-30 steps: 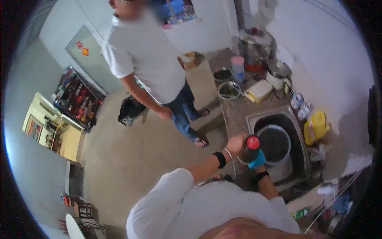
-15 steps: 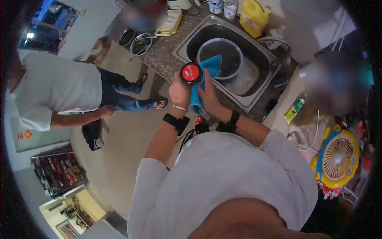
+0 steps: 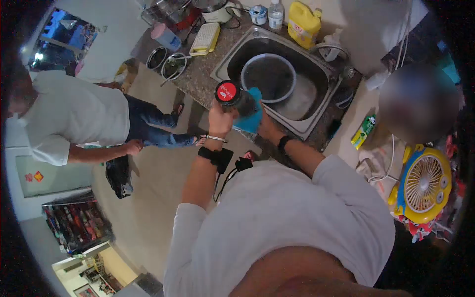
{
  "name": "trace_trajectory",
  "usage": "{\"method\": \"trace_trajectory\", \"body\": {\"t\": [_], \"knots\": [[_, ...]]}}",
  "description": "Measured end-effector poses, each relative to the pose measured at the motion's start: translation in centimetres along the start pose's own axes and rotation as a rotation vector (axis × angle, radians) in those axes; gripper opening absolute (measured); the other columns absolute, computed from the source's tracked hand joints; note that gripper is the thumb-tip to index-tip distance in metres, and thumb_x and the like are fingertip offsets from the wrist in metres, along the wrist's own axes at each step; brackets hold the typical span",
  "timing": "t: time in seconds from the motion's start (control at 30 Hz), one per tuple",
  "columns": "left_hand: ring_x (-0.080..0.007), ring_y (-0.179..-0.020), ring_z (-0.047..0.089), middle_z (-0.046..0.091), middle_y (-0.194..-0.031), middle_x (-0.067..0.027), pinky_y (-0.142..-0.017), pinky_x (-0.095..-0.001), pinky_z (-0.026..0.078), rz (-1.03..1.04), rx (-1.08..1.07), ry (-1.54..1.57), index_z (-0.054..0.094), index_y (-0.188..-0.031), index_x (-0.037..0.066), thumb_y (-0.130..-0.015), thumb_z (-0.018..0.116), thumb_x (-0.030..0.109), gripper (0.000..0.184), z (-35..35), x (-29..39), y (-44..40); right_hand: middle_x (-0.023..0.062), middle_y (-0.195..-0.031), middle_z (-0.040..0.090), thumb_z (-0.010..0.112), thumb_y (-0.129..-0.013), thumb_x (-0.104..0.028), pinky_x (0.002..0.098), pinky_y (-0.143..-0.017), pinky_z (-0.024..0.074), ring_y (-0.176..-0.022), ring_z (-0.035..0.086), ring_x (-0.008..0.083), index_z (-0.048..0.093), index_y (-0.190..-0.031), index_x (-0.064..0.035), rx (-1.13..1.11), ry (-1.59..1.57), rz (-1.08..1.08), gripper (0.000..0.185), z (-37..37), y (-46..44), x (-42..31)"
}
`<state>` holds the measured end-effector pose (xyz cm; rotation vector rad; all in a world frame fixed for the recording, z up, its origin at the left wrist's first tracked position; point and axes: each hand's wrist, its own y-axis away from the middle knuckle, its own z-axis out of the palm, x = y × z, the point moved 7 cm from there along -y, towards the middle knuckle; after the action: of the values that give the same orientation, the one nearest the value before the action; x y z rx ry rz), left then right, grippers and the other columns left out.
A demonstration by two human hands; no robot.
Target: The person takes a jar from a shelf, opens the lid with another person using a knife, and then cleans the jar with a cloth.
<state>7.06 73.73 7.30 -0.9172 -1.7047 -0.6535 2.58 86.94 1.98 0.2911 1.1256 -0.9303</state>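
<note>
Left hand [image 3: 221, 119] grips the red-topped jar [image 3: 239, 100]; right hand [image 3: 267, 127] holds the blue cloth [image 3: 250, 122], best kept flat against its side.

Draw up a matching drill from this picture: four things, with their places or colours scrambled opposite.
1. Lidded container
2. Cloth
3. Round basin
4. Fan

A. In the sink
B. Yellow with blue
C. Gripped by the left hand
D. Plain blue, at the right hand

Pairs: 1-C, 2-D, 3-A, 4-B
</note>
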Motion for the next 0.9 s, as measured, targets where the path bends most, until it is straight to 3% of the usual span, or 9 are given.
{"method": "trace_trajectory", "body": {"t": [0.13,0.27,0.33,0.4,0.53,0.63,0.7,0.77,0.9], "knots": [[-0.0163,-0.071,0.057,0.058,-0.081,-0.0094,-0.056,-0.0288,0.047,-0.004,0.005,0.065,0.041,-0.107,0.001,-0.062,0.054,-0.005,0.047,-0.3,-0.5,0.0,0.0060,-0.098,0.054,0.033,-0.086,-0.033,0.0342,-0.082,0.0408,-0.088,0.053,0.0187,0.049,-0.103,-0.0071,0.161,0.356,0.161,0.035,-4.4,1.1,3.3],[-0.0163,-0.069,0.056,0.057,-0.084,-0.0081,-0.053,-0.0282,0.047,0.101,-0.013,0.193,0.043,-0.101,-0.002,-0.062,0.055,-0.006,0.041,-0.7,-3.0,-0.9,0.0075,-0.097,0.054,0.044,-0.081,-0.017,0.0310,-0.081,0.0403,-0.091,0.051,0.0171,0.050,-0.099,-0.0040,0.163,0.485,-0.067,0.023,-7.2,-0.2,-7.0],[-0.0159,-0.068,0.055,0.056,-0.084,-0.0075,-0.052,-0.0279,0.047,0.019,-0.034,0.210,0.044,-0.100,-0.002,-0.063,0.055,-0.006,0.039,-0.7,-4.0,-0.8,0.0076,-0.106,0.050,0.056,-0.072,-0.001,0.0300,-0.084,0.0386,-0.095,0.049,0.0172,0.046,-0.106,-0.0021,0.179,0.723,-0.284,0.036,-11.3,-1.0,-11.0],[-0.0156,-0.066,0.055,0.056,-0.084,-0.0069,-0.051,-0.0275,0.047,-0.076,-0.040,0.207,0.044,-0.098,-0.001,-0.063,0.055,-0.005,0.037,-0.3,-4.0,-0.4,0.0064,-0.104,0.051,0.052,-0.077,-0.008,0.0295,-0.084,0.0382,-0.095,0.049,0.0163,0.048,-0.104,-0.0009,0.297,0.302,-0.333,0.028,-13.7,-2.5,-17.3],[-0.0135,-0.062,0.054,0.056,-0.081,-0.0072,-0.049,-0.0272,0.045,-0.120,0.004,0.371,0.045,-0.095,0.001,-0.065,0.056,-0.004,0.032,-0.1,-2.1,0.3,0.0088,-0.111,0.048,0.044,-0.080,-0.015,0.0302,-0.088,0.0355,-0.099,0.048,0.0192,0.045,-0.111,-0.0013,0.336,0.792,-0.370,0.034,-17.0,-7.0,-26.3],[-0.0129,-0.058,0.052,0.056,-0.080,-0.0074,-0.046,-0.0266,0.044,-0.128,0.019,0.377,0.045,-0.094,0.001,-0.065,0.057,-0.004,0.032,0.0,-1.9,0.3,0.0140,-0.117,0.044,0.051,-0.072,-0.013,0.0352,-0.094,0.0295,-0.110,0.040,0.0261,0.041,-0.116,-0.0041,0.085,1.422,-0.383,0.046,-19.4,-10.4,-25.3],[-0.0129,-0.055,0.052,0.056,-0.079,-0.0074,-0.045,-0.0264,0.042,-0.144,0.081,0.383,0.046,-0.093,0.000,-0.064,0.057,-0.004,0.031,-0.7,-3.4,0.2,0.0150,-0.117,0.044,0.053,-0.069,-0.011,0.0356,-0.095,0.0283,-0.112,0.038,0.0280,0.041,-0.117,-0.0043,-0.024,1.503,-0.299,0.050,-21.5,-10.5,-22.4],[-0.0119,-0.052,0.050,0.055,-0.075,-0.0071,-0.043,-0.0259,0.040,0.263,0.226,-0.271,0.047,-0.093,-0.001,-0.062,0.059,-0.004,0.034,-1.7,-4.3,-0.4,0.0160,-0.117,0.043,0.056,-0.066,-0.008,0.0360,-0.096,0.0272,-0.113,0.036,0.0300,0.041,-0.117,-0.0045,-0.144,1.582,-0.230,0.053,-21.1,-11.2,-20.6],[-0.0095,-0.053,0.048,0.054,-0.068,-0.0053,-0.045,-0.0241,0.039,-0.096,0.136,0.103,0.053,-0.088,-0.002,-0.058,0.061,-0.001,0.031,-1.2,-1.1,0.4,0.0161,-0.117,0.043,0.059,-0.063,-0.007,0.0371,-0.096,0.0257,-0.113,0.036,0.0317,0.042,-0.115,-0.0044,0.071,1.409,-0.151,0.056,-21.3,-10.9,-20.3]]}}
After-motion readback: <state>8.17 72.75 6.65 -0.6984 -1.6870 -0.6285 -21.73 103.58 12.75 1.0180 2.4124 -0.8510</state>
